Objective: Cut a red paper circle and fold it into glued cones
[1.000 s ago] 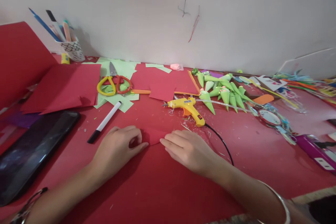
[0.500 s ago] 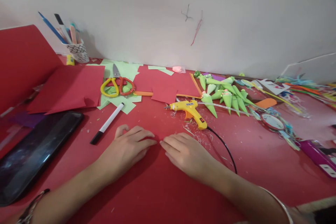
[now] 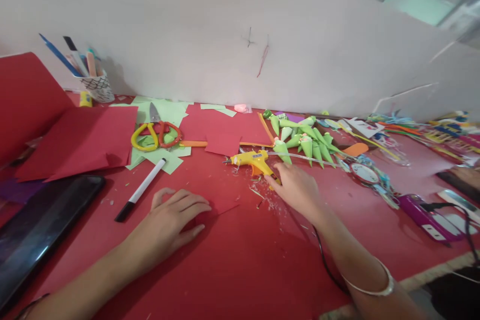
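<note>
My right hand (image 3: 300, 192) has its thumb and fingers around the handle of a yellow hot glue gun (image 3: 249, 158), which lies on the red table with its nozzle to the left. A black cord (image 3: 326, 265) runs from under that hand. My left hand (image 3: 174, 220) rests low over the red surface, palm down, thumb apart from the slightly bent fingers. Beside its fingertips shows a thin dark line, perhaps a red paper edge; I cannot tell. A white marker with a black cap (image 3: 141, 190) lies just beyond the left hand.
Scissors (image 3: 165, 135) lie on pale green paper (image 3: 172, 162). Green paper cones (image 3: 305, 147) are heaped behind the glue gun. Red sheets (image 3: 86, 135), a black phone (image 3: 48, 240) and a pen cup (image 3: 99, 87) are left. A purple power strip (image 3: 423, 220) and another person's hand (image 3: 468, 176) are right.
My right hand has left the spot beside my left hand and moved right and forward onto the glue gun's handle. My left thumb has spread from the fingers. The view has shifted rightward.
</note>
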`<state>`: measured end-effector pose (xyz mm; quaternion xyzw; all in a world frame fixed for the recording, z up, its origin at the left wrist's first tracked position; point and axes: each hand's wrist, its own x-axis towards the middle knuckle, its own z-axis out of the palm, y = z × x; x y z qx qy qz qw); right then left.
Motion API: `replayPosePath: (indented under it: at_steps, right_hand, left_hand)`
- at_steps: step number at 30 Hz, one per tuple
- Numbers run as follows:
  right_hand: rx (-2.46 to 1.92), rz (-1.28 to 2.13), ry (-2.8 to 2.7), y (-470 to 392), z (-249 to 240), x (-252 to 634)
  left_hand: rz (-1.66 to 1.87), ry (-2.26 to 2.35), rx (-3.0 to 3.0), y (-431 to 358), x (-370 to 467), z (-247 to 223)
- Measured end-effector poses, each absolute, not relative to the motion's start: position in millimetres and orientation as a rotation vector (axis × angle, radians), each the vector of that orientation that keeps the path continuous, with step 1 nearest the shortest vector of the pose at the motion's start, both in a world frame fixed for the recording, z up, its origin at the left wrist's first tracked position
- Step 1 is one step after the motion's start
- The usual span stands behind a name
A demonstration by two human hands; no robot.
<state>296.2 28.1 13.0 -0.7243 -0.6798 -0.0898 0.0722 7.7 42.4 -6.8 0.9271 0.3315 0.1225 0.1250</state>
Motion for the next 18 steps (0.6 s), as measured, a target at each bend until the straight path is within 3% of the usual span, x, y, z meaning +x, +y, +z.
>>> replayPosePath:
  at_steps: [4, 14, 18]
  right_hand:
    - [-2.158, 0.006, -2.000, 34.8, 4.8, 297.8]
    - [-2.071, 0.019, -1.783, 15.3, 22.0, 301.2]
    - [-2.102, -0.133, -1.702, 2.7, 21.5, 316.3]
  left_hand:
    - [0.360, 0.951, 2.667, 42.8, 7.5, -5.7]
    - [0.369, 0.950, 2.651, 38.6, 8.2, -0.1]
    - [0.403, 0.963, 2.651, 38.4, 7.8, -1.9]
